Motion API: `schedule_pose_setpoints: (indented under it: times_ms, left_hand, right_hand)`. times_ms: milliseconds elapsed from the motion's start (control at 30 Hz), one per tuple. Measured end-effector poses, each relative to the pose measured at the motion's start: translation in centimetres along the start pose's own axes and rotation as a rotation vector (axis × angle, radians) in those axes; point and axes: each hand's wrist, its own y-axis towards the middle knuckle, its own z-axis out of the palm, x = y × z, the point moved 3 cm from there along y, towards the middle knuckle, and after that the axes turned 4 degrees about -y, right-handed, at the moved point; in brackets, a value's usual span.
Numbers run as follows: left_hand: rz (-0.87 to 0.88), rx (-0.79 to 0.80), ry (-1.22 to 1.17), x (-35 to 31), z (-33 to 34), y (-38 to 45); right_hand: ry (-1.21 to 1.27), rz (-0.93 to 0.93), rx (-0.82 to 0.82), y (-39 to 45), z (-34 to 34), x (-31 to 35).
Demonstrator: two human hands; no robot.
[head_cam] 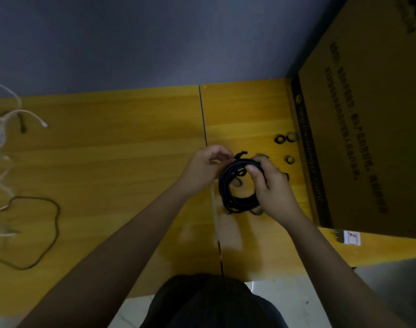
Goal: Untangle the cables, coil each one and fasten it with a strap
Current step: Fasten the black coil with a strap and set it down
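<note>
Both hands held one black coiled cable (237, 185) above the counter (131, 143): right hand (272, 188) gripped the coil, left hand (207, 166) pinched a strap (241, 154) at its top, fastening apparently unfinished; farther left, a loose black cable (36, 230) and tangled white cables (1, 138) remained; spare straps (285, 138) lay beyond.

One head-worn wide-angle camera looked steeply down from above the person, close over the yellow bench (107, 162), facing the wall (131, 43) beyond it.
</note>
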Motion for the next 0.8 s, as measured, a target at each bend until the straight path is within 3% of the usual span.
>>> schedule_pose_setpoints:
  times_ms: [367, 533, 700, 800]
  left_hand:
    - [-0.053, -0.152, -0.083, -0.5, -9.6, -8.9]
    - [-0.184, -0.098, -0.127, 0.1, -12.3, -11.9]
    - [-0.24, -0.047, -0.136, 0.3, -13.9, -13.4]
    - [-0.308, -0.015, -0.269, 0.7, -14.8, -14.3]
  right_hand:
    - [0.023, -0.082, 0.183, -0.4, 7.4, 7.7]
    - [0.113, -0.063, 0.283, -2.2, 10.4, 9.1]
    - [0.254, -0.009, 0.278, -3.7, 13.1, 10.6]
    - [0.288, 0.049, 0.26, -4.0, 14.0, 11.3]
